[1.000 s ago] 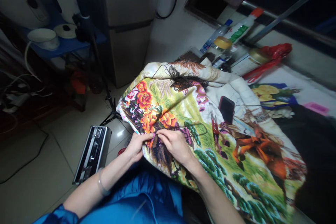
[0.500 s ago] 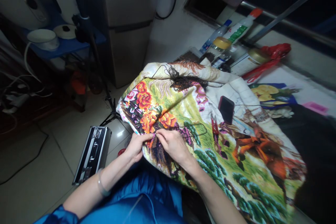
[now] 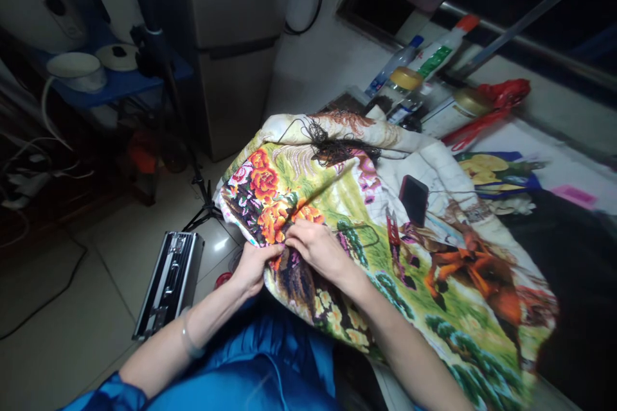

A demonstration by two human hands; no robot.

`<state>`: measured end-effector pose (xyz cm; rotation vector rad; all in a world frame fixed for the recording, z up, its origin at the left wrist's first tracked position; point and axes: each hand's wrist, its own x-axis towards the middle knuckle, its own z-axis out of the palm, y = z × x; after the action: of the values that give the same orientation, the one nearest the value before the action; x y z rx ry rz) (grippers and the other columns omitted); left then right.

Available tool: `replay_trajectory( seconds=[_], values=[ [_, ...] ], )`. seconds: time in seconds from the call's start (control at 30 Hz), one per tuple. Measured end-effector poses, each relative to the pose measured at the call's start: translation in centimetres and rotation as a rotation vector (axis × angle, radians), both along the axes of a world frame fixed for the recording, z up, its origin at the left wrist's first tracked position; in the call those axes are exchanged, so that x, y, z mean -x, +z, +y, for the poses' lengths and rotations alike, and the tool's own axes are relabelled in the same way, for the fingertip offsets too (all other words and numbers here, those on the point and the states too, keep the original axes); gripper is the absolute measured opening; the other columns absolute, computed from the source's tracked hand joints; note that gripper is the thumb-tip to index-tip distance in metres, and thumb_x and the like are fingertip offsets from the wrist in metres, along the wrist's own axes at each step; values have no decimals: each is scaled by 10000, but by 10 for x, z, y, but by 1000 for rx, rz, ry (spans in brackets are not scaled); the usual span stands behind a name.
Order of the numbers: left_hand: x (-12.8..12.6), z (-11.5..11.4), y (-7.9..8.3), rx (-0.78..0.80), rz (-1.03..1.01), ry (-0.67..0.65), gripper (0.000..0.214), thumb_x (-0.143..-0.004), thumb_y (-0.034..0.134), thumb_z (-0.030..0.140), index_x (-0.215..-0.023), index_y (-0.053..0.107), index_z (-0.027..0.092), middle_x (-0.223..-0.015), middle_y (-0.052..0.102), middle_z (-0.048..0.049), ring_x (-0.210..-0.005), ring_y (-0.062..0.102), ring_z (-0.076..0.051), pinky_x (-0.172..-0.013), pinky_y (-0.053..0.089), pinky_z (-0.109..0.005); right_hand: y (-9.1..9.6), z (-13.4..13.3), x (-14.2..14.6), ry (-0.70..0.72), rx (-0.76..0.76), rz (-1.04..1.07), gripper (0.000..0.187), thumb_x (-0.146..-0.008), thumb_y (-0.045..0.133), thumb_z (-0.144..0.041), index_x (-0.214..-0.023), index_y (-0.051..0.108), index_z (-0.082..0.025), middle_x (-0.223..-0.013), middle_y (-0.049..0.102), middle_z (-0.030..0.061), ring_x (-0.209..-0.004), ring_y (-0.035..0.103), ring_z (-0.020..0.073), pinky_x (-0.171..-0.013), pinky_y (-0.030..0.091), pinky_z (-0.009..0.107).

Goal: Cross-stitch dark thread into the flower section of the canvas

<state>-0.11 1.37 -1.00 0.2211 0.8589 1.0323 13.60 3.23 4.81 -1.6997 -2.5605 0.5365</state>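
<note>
A large cross-stitch cloth (image 3: 332, 196) with orange flowers, green foliage and brown horses spreads before me, its near edge hanging toward my lap. My left hand (image 3: 253, 268) pinches that edge below the orange flowers, thumb on top and the other fingers underneath. Close beside the thumb, my right hand (image 3: 318, 247) is closed in a pinch just above the cloth; whatever its fingertips hold is too small to make out. Red-handled thread snips (image 3: 393, 236) lie on the cloth to the right, near a dark phone-like device (image 3: 413, 199). Dark loose thread (image 3: 337, 146) is bunched near the far fold.
Bottles and a gold-lidded jar (image 3: 405, 79) stand behind the cloth by the window. A red plastic bag (image 3: 504, 96) lies at the right. On the floor at left are a metal-edged case (image 3: 169, 282) and a black tripod (image 3: 205, 205).
My right hand has shifted slightly up and stays pinched near the left thumb. My left hand keeps its hold on the cloth's edge.
</note>
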Motion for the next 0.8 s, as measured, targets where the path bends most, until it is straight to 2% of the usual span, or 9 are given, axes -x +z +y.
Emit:
replay_trajectory(
  seconds=[0.1, 0.2, 0.3, 0.43, 0.57, 0.8],
  values=[
    [0, 0, -1, -20, -19, 3, 509, -432, 842, 147, -927, 722, 143, -951, 758, -90, -911, 682, -273, -956, 474, -427, -3, 9, -6, 171, -28, 84, 154, -900, 542, -71, -793, 627, -143, -816, 573, 40, -737, 533, 136, -647, 367, 227],
    [-1, 0, -4, -25, -23, 5, 521, -434, 844, 147, -940, 722, 143, -971, 755, -95, -927, 677, -284, -950, 477, -434, 0, 18, -7, 303, -81, 18, 197, -900, 531, -68, -750, 633, -146, -812, 530, 38, -712, 469, 136, -605, 328, 234],
    [-1, 0, -6, -27, -4, 6, 547, -440, 847, 156, -971, 718, 133, -962, 754, -102, -922, 675, -289, -941, 479, -435, 3, 28, -7, 380, -94, -57, 195, -901, 545, -100, -751, 654, -162, -843, 530, 43, -742, 463, 149, -601, 315, 244],
    [-1, 0, -6, -53, 4, 17, 600, -459, 849, 164, -1039, 698, 134, -960, 753, -96, -925, 675, -276, -939, 482, -421, 0, 39, -10, 400, -42, 27, 164, -899, 570, -131, -781, 677, -171, -830, 544, 32, -755, 503, 146, -636, 360, 235],
    [-2, 1, -3, -54, 29, 40, 661, -434, 860, 167, -1071, 683, 140, -951, 753, -93, -927, 677, -283, -932, 487, -427, -7, 44, -12, 380, -4, 182, 126, -868, 597, -67, -814, 679, -146, -786, 563, 25, -751, 534, 136, -677, 390, 225],
    [-3, 2, -1, -72, 63, 54, 619, -434, 849, 172, -1032, 690, 143, -1006, 747, -93, -979, 668, -289, -945, 486, -415, -16, 42, -12, 398, -42, 181, 174, -875, 567, -47, -778, 681, -134, -786, 565, 34, -739, 535, 140, -647, 390, 228]
  ],
)
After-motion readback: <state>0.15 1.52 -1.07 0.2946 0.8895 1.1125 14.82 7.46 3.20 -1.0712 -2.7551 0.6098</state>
